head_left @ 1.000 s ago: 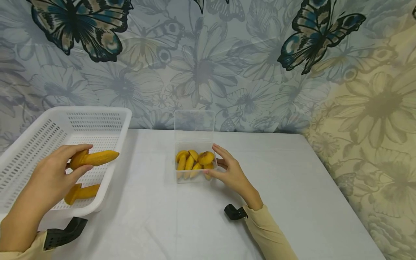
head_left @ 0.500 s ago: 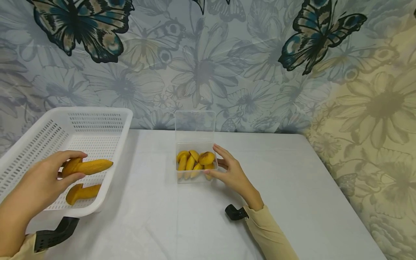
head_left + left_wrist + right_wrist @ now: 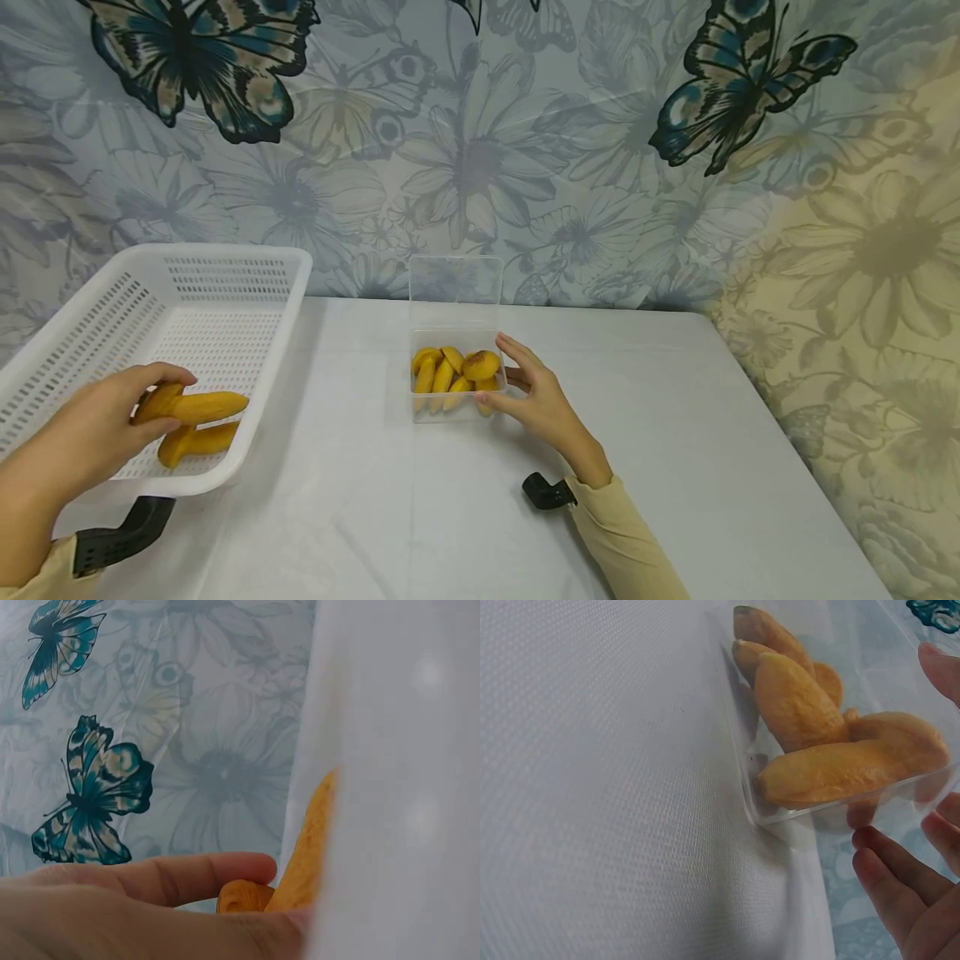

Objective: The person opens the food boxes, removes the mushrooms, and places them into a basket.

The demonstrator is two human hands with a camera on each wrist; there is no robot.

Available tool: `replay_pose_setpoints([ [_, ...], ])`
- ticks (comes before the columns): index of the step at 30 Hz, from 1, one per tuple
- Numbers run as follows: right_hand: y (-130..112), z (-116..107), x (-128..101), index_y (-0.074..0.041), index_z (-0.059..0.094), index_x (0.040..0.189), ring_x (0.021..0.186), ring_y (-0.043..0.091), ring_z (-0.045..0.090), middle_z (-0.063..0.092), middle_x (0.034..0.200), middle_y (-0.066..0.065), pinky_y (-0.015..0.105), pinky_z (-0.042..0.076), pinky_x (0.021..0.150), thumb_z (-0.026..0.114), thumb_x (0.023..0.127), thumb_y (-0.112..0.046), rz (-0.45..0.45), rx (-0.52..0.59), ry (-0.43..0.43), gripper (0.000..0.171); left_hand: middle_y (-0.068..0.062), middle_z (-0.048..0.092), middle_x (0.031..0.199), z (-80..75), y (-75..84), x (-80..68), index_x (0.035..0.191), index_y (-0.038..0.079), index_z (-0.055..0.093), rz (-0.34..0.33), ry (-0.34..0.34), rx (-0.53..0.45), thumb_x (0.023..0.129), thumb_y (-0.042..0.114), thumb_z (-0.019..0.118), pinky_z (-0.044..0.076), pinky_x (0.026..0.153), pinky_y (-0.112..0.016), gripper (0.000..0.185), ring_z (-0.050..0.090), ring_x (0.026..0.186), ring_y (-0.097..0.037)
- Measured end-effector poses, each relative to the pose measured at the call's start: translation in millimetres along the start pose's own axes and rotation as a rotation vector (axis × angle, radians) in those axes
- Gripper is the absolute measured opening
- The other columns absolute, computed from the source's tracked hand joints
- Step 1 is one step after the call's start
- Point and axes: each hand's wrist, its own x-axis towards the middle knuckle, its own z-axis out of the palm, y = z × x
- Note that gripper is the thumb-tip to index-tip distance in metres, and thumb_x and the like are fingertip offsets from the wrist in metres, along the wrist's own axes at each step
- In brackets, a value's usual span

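Over the near part of the white basket, my left hand pinches a yellow mushroom between thumb and fingers. Its stem points right. Just below it lies another yellow mushroom in the basket, partly covered by the held one. In the left wrist view the basket's blurred wall hides part of the held mushroom. My right hand grips the right side of a clear plastic box, thumb near the front corner. Several yellow mushrooms lie inside the box.
The box's hinged lid stands upright at the back. A white cloth covers the table. Behind it hangs a flowered, butterfly-patterned backdrop. Black camera mounts sit on both wrists.
My left hand has lowered toward the near left of the basket with its mushroom, which now overlaps the one lying there. My right hand stays on the box.
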Motion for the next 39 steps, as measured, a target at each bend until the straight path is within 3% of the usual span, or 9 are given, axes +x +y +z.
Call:
replay_pose_setpoints([
  [5,0,-1,0,-0.021,0.034,0.154,0.128,0.032,0.057,0.029,0.163,0.001,0.047,0.044,0.112,0.081,0.083,-0.029,0.004,0.002,-0.002,0.086,-0.031,0.064,0.111,3.3,1.6,6.2,0.120,-0.002,0.060,-0.010,-0.062,-0.014,0.079,0.001,0.078,0.053,0.072,-0.057,0.045,0.062,0.087,-0.038],
  [10,-1,0,0,-0.021,0.035,0.154,0.127,0.032,0.058,0.029,0.163,0.003,0.048,0.045,0.112,0.081,0.084,-0.030,0.004,0.001,-0.001,0.085,-0.028,0.064,0.109,8.7,-2.4,9.4,0.124,-0.001,0.057,-0.004,-0.096,-0.019,0.081,0.001,0.076,0.054,0.070,-0.053,0.047,0.062,0.089,-0.039],
  [17,0,0,1,-0.018,0.036,0.154,0.127,0.032,0.058,0.029,0.163,0.005,0.046,0.046,0.111,0.081,0.084,-0.027,-0.011,-0.004,0.001,0.084,-0.031,0.054,0.132,16.6,-12.1,7.9,0.138,0.004,0.049,-0.017,-0.166,-0.043,0.083,0.007,0.076,0.048,0.079,-0.065,0.061,0.050,0.112,-0.054],
  [21,1,0,1,-0.018,0.036,0.154,0.127,0.032,0.058,0.030,0.162,0.004,0.046,0.046,0.111,0.081,0.083,-0.027,-0.011,-0.005,0.002,0.084,-0.034,0.049,0.137,16.0,-13.7,6.5,0.141,0.005,0.045,-0.037,-0.189,-0.038,0.084,0.009,0.076,0.049,0.079,-0.066,0.065,0.048,0.114,-0.056],
  [25,0,0,0,-0.018,0.036,0.154,0.128,0.032,0.057,0.029,0.162,0.003,0.045,0.045,0.111,0.081,0.084,-0.027,-0.004,-0.001,-0.001,0.084,-0.037,0.046,0.138,13.1,-11.1,5.0,0.144,0.005,0.042,-0.047,-0.199,-0.034,0.085,0.014,0.076,0.048,0.078,-0.067,0.069,0.048,0.115,-0.058],
  [30,0,0,0,-0.019,0.036,0.154,0.128,0.032,0.058,0.029,0.163,0.002,0.045,0.045,0.111,0.081,0.083,-0.028,-0.001,-0.001,-0.001,0.084,-0.032,0.056,0.129,12.2,-2.3,1.4,0.146,0.004,0.041,-0.011,-0.196,-0.066,0.087,0.020,0.075,0.050,0.076,-0.063,0.070,0.054,0.110,-0.051],
  [39,1,0,0,-0.019,0.035,0.154,0.128,0.032,0.057,0.029,0.163,0.003,0.046,0.045,0.111,0.081,0.084,-0.029,-0.002,-0.001,0.001,0.084,-0.024,0.058,0.132,9.9,20.0,-4.7,0.145,0.009,0.044,0.055,-0.099,-0.107,0.088,0.023,0.076,0.050,0.078,-0.060,0.067,0.056,0.111,-0.045],
])
